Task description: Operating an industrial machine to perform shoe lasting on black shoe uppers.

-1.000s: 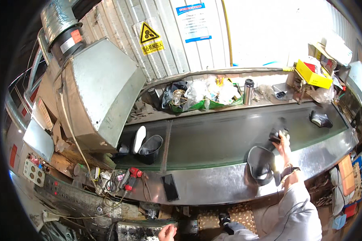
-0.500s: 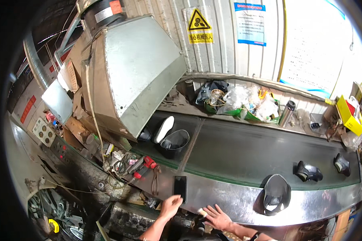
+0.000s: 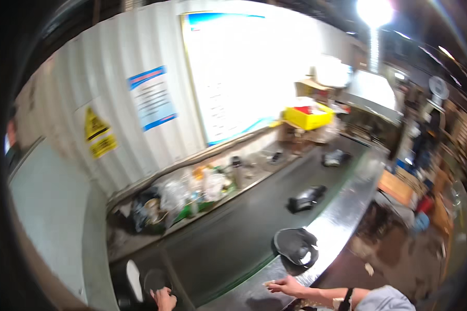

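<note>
At the lower left, my left hand [image 3: 164,299] is at the near rim of a dark, open-topped boot [image 3: 154,279] on the dark conveyor belt [image 3: 218,249]. Blur hides whether its fingers grip the rim. A white shoe sole [image 3: 134,281] stands just left of that boot. My right hand [image 3: 286,285] hovers over the metal ledge [image 3: 244,295] with its fingers stretched leftward and a pale covering on one fingertip. Beyond it, a black boot [image 3: 296,246] with its opening toward me sits on the ledge, apart from the hand.
Two dark shoes [image 3: 307,198] [image 3: 336,158] lie farther along the belt. Behind it a shelf holds plastic bags [image 3: 176,198], a flask [image 3: 237,171] and a yellow box [image 3: 308,117]. A grey metal hood [image 3: 46,217] rises at left. Cartons [image 3: 395,186] stand at right.
The view has swung to the right. My left hand has left the phone's side and reached across to the boot by the white sole. My right hand has lifted off the ledge's edge.
</note>
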`<move>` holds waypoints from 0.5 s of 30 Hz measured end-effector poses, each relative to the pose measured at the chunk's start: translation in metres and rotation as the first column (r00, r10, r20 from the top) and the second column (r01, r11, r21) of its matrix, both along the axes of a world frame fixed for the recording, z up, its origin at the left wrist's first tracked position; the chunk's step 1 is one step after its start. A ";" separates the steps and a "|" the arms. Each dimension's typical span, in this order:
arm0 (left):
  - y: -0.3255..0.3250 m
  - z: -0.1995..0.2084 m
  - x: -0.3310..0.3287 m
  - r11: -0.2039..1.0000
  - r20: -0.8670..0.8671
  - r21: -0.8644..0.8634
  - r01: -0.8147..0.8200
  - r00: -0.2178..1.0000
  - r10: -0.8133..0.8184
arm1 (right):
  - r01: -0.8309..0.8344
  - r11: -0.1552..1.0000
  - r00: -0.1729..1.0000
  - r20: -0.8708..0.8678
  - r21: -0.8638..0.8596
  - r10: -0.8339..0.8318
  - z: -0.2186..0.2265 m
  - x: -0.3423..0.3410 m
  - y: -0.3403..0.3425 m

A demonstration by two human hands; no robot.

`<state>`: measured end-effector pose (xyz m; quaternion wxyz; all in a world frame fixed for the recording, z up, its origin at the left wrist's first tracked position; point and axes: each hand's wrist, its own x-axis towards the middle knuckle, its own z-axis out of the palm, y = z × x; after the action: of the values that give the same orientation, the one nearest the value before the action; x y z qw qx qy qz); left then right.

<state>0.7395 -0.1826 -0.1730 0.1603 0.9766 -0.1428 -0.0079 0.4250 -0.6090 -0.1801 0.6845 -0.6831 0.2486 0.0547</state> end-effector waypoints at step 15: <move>-0.093 0.048 0.097 0.966 0.254 0.249 0.071 0.958 -0.135 | 0.452 0.385 0.891 -0.392 0.804 -0.227 0.001 0.037 0.043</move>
<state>0.8370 -0.2752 -0.1249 0.0207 0.9720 -0.2123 0.0991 0.4618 -0.5660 -0.1787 0.9005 -0.1540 0.3925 0.1067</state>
